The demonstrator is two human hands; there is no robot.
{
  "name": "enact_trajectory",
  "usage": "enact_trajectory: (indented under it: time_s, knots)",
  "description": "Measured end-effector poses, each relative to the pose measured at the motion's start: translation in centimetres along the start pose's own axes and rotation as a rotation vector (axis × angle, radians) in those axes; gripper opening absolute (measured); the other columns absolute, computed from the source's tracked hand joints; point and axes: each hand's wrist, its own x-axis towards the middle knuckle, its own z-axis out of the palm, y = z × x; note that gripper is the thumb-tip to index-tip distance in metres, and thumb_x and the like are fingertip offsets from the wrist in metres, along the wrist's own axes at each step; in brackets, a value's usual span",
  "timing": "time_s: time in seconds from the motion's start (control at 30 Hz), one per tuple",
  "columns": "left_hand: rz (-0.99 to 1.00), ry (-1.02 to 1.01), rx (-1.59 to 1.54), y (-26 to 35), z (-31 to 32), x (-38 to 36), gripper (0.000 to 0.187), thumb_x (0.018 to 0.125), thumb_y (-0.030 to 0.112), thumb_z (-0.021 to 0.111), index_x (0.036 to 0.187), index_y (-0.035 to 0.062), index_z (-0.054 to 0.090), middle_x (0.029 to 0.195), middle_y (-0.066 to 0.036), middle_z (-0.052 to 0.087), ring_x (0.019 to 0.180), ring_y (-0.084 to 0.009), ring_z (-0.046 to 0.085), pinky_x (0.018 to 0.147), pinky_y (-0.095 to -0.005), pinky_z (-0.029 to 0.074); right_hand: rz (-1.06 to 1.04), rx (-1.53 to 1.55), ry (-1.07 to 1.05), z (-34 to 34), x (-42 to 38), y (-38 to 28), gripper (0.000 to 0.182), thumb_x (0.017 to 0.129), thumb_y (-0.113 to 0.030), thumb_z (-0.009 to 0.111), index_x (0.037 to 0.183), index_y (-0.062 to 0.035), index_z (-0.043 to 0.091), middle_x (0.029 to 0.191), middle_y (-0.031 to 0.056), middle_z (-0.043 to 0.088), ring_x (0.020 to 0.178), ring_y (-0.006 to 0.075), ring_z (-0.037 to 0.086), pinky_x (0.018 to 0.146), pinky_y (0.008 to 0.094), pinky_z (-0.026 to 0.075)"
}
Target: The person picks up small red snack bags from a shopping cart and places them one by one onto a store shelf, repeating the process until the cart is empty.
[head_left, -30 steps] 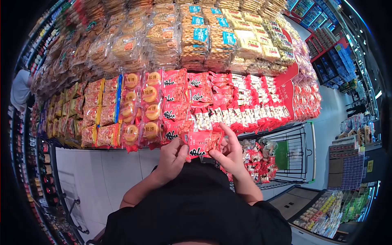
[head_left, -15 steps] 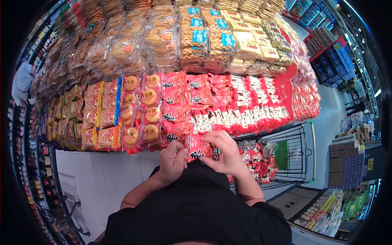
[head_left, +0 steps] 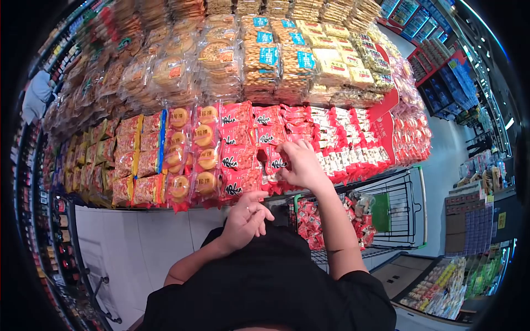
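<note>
Two hands are in view, both bare, over a packed shop display. The right hand (head_left: 301, 164) is stretched forward to the display shelf (head_left: 331, 185), its fingers closed on a red snack packet (head_left: 274, 161) that lies among the front rows of like red packets (head_left: 238, 157); the packet touches its neighbours on either side, with no gap around it. The left hand (head_left: 247, 219) hangs back, just short of the shelf's front edge, loosely curled and holding nothing, a ring showing on one finger.

Left of the red packets stand yellow round-cake packets (head_left: 193, 149), then orange and yellow bags (head_left: 132, 160), all pressed edge to edge. Above, clear bags of biscuits (head_left: 221, 55) are stacked tight.

Below the shelf's front edge, to the right of the right forearm, a wire shopping cart (head_left: 400, 212) stands close against the display, with red packets heaped in it (head_left: 309, 220). The light floor (head_left: 143, 231) to the left of the person lies open along the shelf's foot, and a strip of aisle (head_left: 447, 165) opens on the far right past the display's end.
</note>
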Motion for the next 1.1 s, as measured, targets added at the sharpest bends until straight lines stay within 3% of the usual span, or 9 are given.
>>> enact_trajectory:
  time_s: [0.07,0.13,0.4,0.5,0.83,0.93,1.0,1.1]
  knots:
    - [-0.037,-0.079,0.043,0.1,-0.1,-0.1,0.037,0.102,0.005,0.046,0.139,0.0023,0.039,0.095,-0.010,0.066,0.062,-0.0079,0.059,0.055,-0.0205,0.047,-0.148,-0.119,0.013,2.2,1.1,1.5,0.048,0.067,-0.006,0.070,0.113,-0.0067,0.058,0.100,0.0110,0.066,0.103,0.0320,0.058,0.096,0.0421,0.044]
    - [-0.104,-0.171,0.018,-0.1,-0.1,-0.3,0.036,0.102,0.005,0.047,0.137,0.0021,0.042,0.095,-0.009,0.066,0.064,-0.0074,0.059,0.056,-0.0206,0.047,-0.118,-0.115,-0.016,3.4,1.5,2.0,0.047,0.069,-0.005,0.070,0.115,-0.0056,0.057,0.104,0.0118,0.066,0.108,0.0337,0.057,0.097,0.0447,0.044]
    - [-0.167,-0.190,0.012,-0.1,0.0,-0.4,0.034,0.103,0.005,0.048,0.136,0.0031,0.044,0.097,-0.010,0.067,0.068,-0.0069,0.059,0.060,-0.0203,0.048,-0.004,-0.075,-0.279,3.3,2.8,2.1,0.046,0.074,-0.003,0.069,0.118,-0.0039,0.055,0.110,0.0149,0.066,0.114,0.0377,0.056,0.098,0.0495,0.044]
    - [-0.185,-0.212,0.040,0.1,0.1,-0.4,0.033,0.103,0.005,0.047,0.136,0.0037,0.045,0.099,-0.009,0.066,0.070,-0.0063,0.059,0.062,-0.0204,0.048,-0.092,-0.084,-0.144,4.3,3.0,2.6,0.043,0.074,-0.004,0.069,0.115,-0.0022,0.055,0.109,0.0162,0.066,0.113,0.0365,0.057,0.097,0.0497,0.044]
    - [-0.146,-0.259,0.084,0.4,0.4,-0.2,0.029,0.102,0.007,0.052,0.131,0.0045,0.054,0.096,-0.005,0.067,0.073,-0.0048,0.058,0.065,-0.0212,0.050,-0.112,-0.049,-0.181,3.5,2.3,2.3,0.046,0.074,0.000,0.067,0.119,-0.0052,0.058,0.117,0.0133,0.064,0.119,0.0360,0.054,0.102,0.0478,0.042]
    - [-0.147,-0.269,0.114,0.4,0.3,-0.1,0.028,0.102,0.007,0.052,0.130,0.0039,0.055,0.096,-0.005,0.067,0.074,-0.0052,0.059,0.066,-0.0218,0.050,-0.095,-0.074,-0.145,3.7,1.6,2.2,0.049,0.075,-0.002,0.067,0.123,-0.0066,0.058,0.127,0.0154,0.059,0.125,0.0375,0.051,0.107,0.0479,0.040]
    - [-0.142,-0.274,0.134,0.4,0.2,0.0,0.028,0.102,0.008,0.052,0.129,0.0036,0.055,0.096,-0.005,0.067,0.075,-0.0055,0.059,0.067,-0.0223,0.051,-0.124,-0.060,-0.030,4.3,1.0,1.9,0.051,0.083,-0.007,0.066,0.132,-0.0061,0.055,0.141,0.0195,0.051,0.135,0.0398,0.044,0.113,0.0484,0.036]
    - [-0.140,-0.285,0.140,0.5,0.1,0.1,0.028,0.102,0.008,0.053,0.129,0.0029,0.055,0.096,-0.005,0.067,0.076,-0.0060,0.060,0.070,-0.0232,0.052,-0.101,-0.091,-0.021,6.1,0.0,1.5,0.053,0.090,-0.011,0.062,0.141,-0.0044,0.049,0.149,0.0227,0.044,0.142,0.0409,0.037,0.117,0.0491,0.031]
